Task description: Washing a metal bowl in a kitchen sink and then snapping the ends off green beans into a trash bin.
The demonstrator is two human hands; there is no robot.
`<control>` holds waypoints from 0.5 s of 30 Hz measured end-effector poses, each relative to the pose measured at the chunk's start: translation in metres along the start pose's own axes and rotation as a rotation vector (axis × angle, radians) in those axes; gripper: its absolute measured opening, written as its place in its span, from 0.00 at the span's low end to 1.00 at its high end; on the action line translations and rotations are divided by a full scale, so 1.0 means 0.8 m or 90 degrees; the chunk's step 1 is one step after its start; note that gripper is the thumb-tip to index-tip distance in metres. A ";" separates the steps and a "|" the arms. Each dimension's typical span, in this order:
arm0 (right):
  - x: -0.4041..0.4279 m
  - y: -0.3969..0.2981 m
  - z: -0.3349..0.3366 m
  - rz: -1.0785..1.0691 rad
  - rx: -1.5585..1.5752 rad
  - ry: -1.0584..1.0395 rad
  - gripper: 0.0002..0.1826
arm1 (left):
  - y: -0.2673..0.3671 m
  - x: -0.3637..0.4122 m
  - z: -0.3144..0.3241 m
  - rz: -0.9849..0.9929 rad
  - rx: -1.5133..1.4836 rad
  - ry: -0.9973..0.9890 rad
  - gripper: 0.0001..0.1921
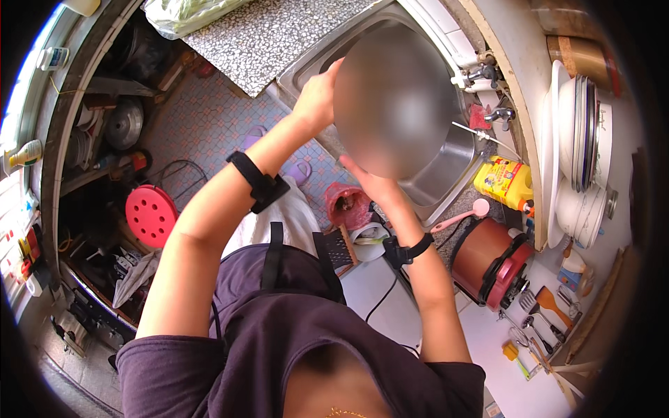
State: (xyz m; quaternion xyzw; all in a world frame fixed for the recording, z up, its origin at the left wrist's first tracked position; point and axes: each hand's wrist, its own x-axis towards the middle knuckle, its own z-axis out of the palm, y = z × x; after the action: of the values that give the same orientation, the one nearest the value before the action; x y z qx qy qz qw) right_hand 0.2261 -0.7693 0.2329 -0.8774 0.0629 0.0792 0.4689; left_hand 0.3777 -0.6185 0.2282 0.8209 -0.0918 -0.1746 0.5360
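Observation:
A stainless steel sink (441, 183) lies before me, with a large blurred oval patch over much of its basin. At the left edge of that patch is my left hand (319, 99), its thumb pointing up and the other fingers largely hidden. My right hand (376, 185) is at the patch's lower edge, near the front of the sink, with one finger extended. Whether either hand holds something in the blurred area cannot be seen. Metal taps (483, 76) are on the wall side of the sink, above a red sponge or cloth (478, 116).
A speckled countertop (261, 42) adjoins the sink, with a plastic bag (183, 18) on it. To the right are a yellow bottle (503, 183), a pink scoop (460, 217), a red-brown electric cooker (488, 261) and stacked dishes (580, 130). A red perforated stool (151, 215) stands left.

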 end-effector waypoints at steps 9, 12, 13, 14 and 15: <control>-0.001 0.049 -0.027 -0.210 -0.390 -0.053 0.22 | 0.012 -0.005 -0.022 -0.023 0.113 -0.101 0.35; 0.005 0.013 0.009 -0.115 -0.289 -0.019 0.21 | -0.014 -0.071 0.028 -0.040 -0.014 -0.059 0.49; 0.006 0.004 0.019 -0.056 -0.259 -0.007 0.20 | -0.003 -0.089 0.040 -0.046 -0.110 -0.029 0.52; 0.008 -0.001 0.027 -0.100 -0.199 0.048 0.20 | 0.004 -0.092 0.042 -0.095 -0.094 0.026 0.51; 0.009 -0.002 0.027 -0.097 -0.199 0.047 0.20 | 0.007 -0.093 0.041 -0.097 -0.094 0.023 0.51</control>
State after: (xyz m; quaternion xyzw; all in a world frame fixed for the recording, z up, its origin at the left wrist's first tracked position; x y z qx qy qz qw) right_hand 0.2316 -0.7511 0.2210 -0.9441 0.0002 0.0202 0.3290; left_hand 0.2966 -0.6237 0.2349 0.7867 -0.0060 -0.2061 0.5819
